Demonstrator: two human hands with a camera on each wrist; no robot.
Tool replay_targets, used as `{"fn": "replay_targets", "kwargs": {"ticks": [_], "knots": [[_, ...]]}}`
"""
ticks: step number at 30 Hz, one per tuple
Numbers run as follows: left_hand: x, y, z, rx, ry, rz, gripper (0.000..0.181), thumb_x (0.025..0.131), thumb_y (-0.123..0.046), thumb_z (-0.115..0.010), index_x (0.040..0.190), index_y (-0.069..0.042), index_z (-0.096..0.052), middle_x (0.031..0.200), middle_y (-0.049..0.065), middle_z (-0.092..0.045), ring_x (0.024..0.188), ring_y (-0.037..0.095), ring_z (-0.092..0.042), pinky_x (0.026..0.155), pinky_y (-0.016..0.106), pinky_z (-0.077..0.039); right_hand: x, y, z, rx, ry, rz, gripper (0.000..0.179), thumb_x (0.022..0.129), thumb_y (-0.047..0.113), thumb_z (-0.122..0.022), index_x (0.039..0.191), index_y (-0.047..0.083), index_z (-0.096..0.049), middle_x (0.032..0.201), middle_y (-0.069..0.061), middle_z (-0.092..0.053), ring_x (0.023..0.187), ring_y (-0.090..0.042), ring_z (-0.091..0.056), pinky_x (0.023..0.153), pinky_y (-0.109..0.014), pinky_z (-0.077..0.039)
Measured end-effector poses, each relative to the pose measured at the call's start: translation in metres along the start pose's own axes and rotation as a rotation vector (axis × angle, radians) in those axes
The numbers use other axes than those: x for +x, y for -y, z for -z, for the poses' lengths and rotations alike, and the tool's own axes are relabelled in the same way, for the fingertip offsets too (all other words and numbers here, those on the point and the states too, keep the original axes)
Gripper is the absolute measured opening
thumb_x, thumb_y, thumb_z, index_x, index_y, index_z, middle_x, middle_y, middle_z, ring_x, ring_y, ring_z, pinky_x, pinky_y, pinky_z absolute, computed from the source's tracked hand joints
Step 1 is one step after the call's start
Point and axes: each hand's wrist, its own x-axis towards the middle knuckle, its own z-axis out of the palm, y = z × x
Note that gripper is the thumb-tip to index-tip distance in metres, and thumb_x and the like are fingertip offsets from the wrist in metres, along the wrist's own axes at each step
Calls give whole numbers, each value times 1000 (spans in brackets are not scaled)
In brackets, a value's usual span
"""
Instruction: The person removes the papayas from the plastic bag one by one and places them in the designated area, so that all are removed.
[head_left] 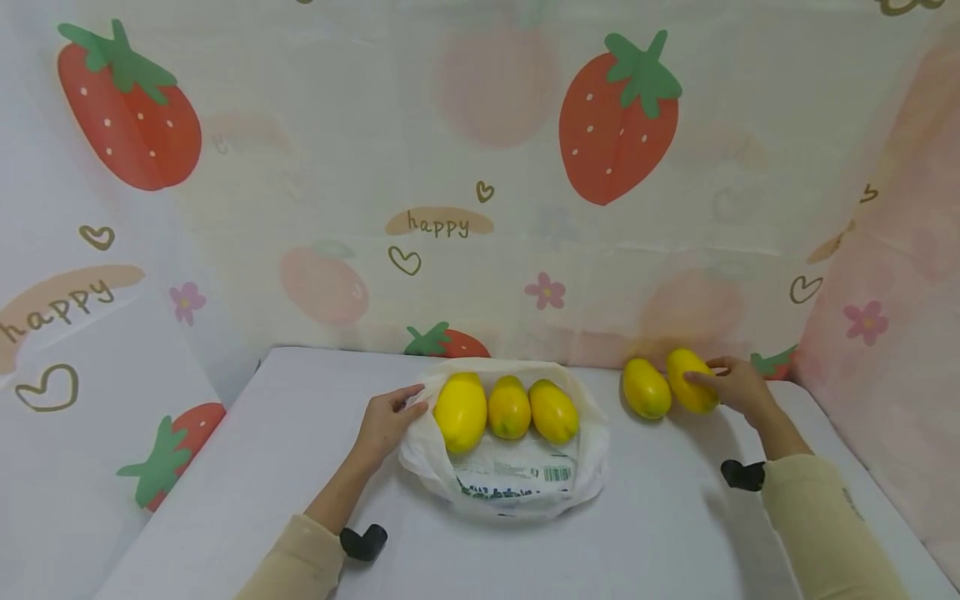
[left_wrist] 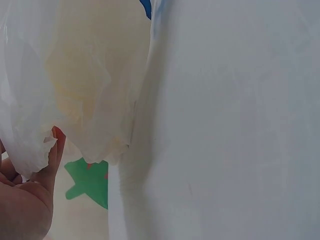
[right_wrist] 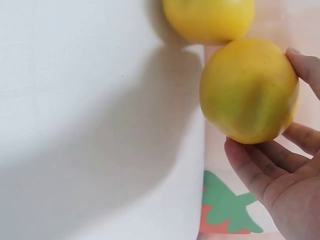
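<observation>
A white plastic bag (head_left: 517, 504) with printed text and a barcode lies open on the table, three yellow oval fruits (head_left: 509, 408) side by side in it. My left hand (head_left: 384, 427) pinches the bag's left rim between thumb and fingers; in the left wrist view the thin plastic (left_wrist: 30, 125) hangs over part of that hand. At the table's back right, my right hand (head_left: 738, 387) grips another yellow oval fruit (head_left: 688, 383), thumb on one side and fingers on the other. Just left of it is a further yellow fruit (head_left: 646, 389), close beside the held one.
The white table (head_left: 300, 433) has its back edge against a hanging cloth (head_left: 337, 167) printed with strawberries, hearts and flowers. More cloth hangs on the left and right sides. A black wrist camera (head_left: 363, 542) is worn on the left wrist, another (head_left: 742, 475) on the right.
</observation>
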Motion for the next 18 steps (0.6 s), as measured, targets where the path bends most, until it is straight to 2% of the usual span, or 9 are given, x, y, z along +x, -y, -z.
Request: {"fn": "replay_targets", "kwargs": {"ticks": [7,18], "knots": [[1,1,0,1,2,-3,42,94,-21,-63,133,-6,-59,145,18,-51,131,32,-49,111,46,-40,1,-8,-5,-16,8,-6,90,89,59,-59,140,-12,-36,130,-36,-47,106,-39,-54,87,-42,-52],[0,3,-1,1,5,16,42,94,-21,-64,133,-7,-59,145,17,-51,137,35,-45,112,45,-38,2,-18,-14,-32,27,-65,88,92,56,-55,142,-12,-32,131,-37,-45,106,-41,-52,92,-50,-48]]}}
